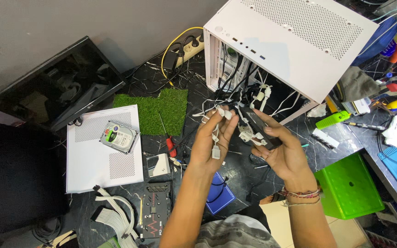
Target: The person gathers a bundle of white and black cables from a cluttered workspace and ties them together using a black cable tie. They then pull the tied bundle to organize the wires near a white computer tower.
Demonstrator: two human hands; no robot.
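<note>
My left hand [211,143] pinches white cables with white plug connectors [218,120] that run from the open side of a white computer case [295,43]. My right hand [283,151] grips a flat black box-shaped part [259,124] with white connectors hanging off it. Both hands are raised over the dark marble floor, just in front of the case opening, and nearly touch each other. Black and white cables spill out of the case behind them.
A white perforated side panel [88,156] lies left with a hard drive [119,136] on it. Nearby are a black monitor [56,85], a green turf square [159,108], a red screwdriver [168,140], a graphics card [155,209], a green box [348,186] and tools at right.
</note>
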